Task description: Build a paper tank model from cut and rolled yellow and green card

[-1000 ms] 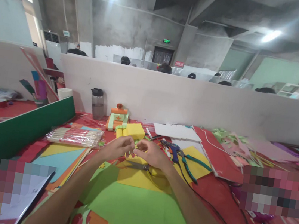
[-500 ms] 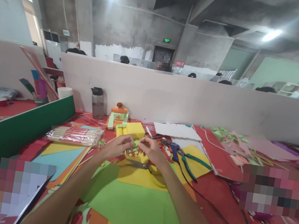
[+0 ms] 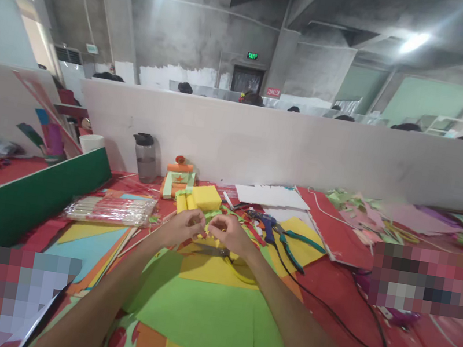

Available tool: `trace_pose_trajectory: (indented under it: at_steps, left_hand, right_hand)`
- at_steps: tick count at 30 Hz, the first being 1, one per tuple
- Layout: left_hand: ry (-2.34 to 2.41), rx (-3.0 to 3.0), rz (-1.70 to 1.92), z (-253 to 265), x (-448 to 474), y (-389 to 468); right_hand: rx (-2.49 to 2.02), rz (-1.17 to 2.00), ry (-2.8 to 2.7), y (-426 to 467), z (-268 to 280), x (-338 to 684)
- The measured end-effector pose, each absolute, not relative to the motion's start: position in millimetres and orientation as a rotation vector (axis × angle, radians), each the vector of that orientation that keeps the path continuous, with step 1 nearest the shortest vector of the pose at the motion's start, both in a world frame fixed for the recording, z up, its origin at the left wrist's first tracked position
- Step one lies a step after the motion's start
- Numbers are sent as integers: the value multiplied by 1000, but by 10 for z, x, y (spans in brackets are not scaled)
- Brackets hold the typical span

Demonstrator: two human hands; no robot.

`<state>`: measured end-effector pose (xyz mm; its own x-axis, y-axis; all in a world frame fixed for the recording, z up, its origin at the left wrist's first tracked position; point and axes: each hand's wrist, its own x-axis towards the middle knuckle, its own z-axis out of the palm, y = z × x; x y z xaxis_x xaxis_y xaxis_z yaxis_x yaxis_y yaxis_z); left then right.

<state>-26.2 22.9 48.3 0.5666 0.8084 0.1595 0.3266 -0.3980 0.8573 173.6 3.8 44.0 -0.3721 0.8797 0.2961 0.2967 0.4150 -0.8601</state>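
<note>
My left hand [image 3: 182,228] and my right hand [image 3: 230,235] are close together above the middle of the table, fingers and thumbs pinched. Anything between the fingertips is too small to make out; small yellow paper bits show just below them. Under the hands lie scissors [image 3: 241,271] with yellow handles, blades pointing left, on a yellow sheet [image 3: 207,272]. Nearer me spread several green paper sheets [image 3: 201,309]. Just beyond my fingers sits a yellow block [image 3: 206,197], and behind it stands an orange and light green paper model [image 3: 179,180] with a star.
Right of my hands lie a blue glue gun [image 3: 267,226] with a black cord and teal-handled pliers [image 3: 296,249]. Leftward are a bag of sticks [image 3: 109,209], a water bottle [image 3: 145,158] and a green board [image 3: 36,186]. A white partition [image 3: 288,147] closes off the back.
The whole view has shifted slightly. Both hands stay pinched close together; the green and yellow strip seen between them before no longer shows clearly.
</note>
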Motion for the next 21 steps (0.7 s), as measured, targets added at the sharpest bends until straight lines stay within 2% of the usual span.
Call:
trace_pose_trajectory:
  at_steps: [21]
  left_hand:
    - [902,1948,717,492,-259,217]
  right_hand:
    - [-1034,911,-1881,106,379,1827]
